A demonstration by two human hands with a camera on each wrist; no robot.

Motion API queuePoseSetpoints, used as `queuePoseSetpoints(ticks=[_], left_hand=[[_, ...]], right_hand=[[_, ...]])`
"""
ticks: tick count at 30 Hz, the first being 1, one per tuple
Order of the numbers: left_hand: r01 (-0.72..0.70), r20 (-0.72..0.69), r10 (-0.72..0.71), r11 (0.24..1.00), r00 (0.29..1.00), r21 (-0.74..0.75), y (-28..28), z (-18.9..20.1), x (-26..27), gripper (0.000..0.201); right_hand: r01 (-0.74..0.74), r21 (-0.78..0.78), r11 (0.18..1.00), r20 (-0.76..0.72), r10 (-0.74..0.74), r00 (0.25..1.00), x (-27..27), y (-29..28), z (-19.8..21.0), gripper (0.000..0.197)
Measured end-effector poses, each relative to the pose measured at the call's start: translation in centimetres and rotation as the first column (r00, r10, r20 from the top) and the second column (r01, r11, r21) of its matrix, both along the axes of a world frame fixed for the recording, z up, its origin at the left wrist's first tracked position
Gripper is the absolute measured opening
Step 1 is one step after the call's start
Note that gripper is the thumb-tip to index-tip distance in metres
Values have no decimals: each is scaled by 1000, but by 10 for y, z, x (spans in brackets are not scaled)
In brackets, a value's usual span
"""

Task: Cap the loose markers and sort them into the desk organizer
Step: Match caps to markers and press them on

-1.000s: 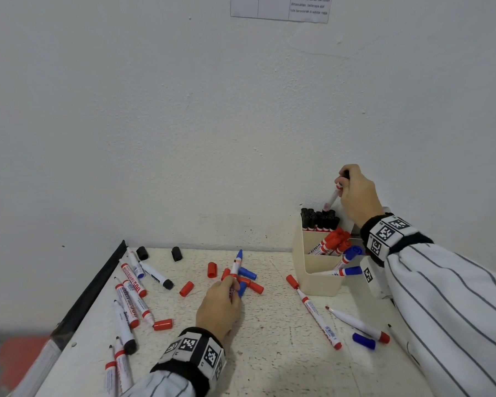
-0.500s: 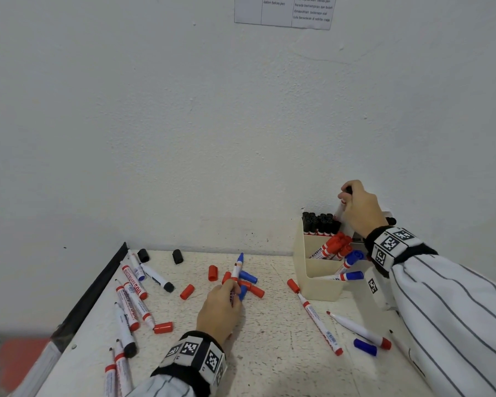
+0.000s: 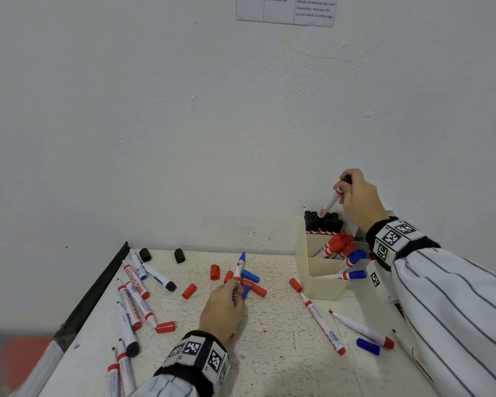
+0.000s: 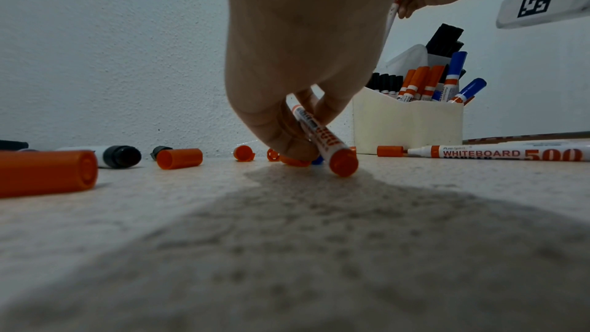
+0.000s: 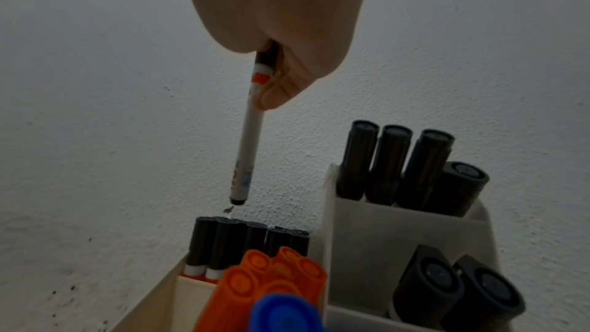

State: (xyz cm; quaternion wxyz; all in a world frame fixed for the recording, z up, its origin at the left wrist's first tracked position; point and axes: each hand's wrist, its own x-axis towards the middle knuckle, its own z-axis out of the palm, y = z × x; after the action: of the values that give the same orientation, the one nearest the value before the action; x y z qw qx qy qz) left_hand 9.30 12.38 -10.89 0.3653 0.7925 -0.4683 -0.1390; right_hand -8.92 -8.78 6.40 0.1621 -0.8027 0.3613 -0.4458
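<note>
My right hand [image 3: 342,190] [image 5: 271,80] pinches a black-capped marker [image 3: 328,204] [image 5: 249,145] by its cap end. The marker hangs upright, its lower end just above the black markers [image 5: 249,239] in the back compartment of the cream organizer [image 3: 318,285] [image 4: 408,125]. Red and blue capped markers fill the organizer's nearer compartments. On the table, my left hand [image 3: 235,290] [image 4: 306,135] grips a tilted marker [image 3: 239,267] [image 4: 322,133] with a blue top and an orange rear end, among loose red and blue caps [image 3: 254,286].
Several loose markers [image 3: 135,296] lie along the table's dark left edge [image 3: 98,287], with black caps [image 3: 145,254] and red caps [image 3: 189,290] nearby. Two markers [image 3: 321,319] and a blue cap [image 3: 368,346] lie in front of the organizer. A second white holder [image 5: 383,224] holds black markers.
Half a second ago my right hand had lowered the black-capped marker towards the black compartment; now hand and marker are higher again. The left hand has stayed in place.
</note>
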Motion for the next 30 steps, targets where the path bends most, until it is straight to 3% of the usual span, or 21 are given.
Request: queuePoseSetpoints(ticks=[4,10,25,30], left_hand=[[-1,8,1,1000,1000,2,0,0,0,6],[-11,-4,11,1000,1000,19,0,-1,1,4],[-6,0,6,1000,1000,24,0,1,0,4],[-7,-16,7,1000,1000,16,1,3,-1,5]], right_hand=[[-64,32,997,104,60,993,5,1,-4,12],[-44,-10,999,-65,43,997,6,-2,0,14],[-95,-16,995,66,96,993,7,0,-5,10],[-105,31,994,-70,107,992,16,1,-13,11]])
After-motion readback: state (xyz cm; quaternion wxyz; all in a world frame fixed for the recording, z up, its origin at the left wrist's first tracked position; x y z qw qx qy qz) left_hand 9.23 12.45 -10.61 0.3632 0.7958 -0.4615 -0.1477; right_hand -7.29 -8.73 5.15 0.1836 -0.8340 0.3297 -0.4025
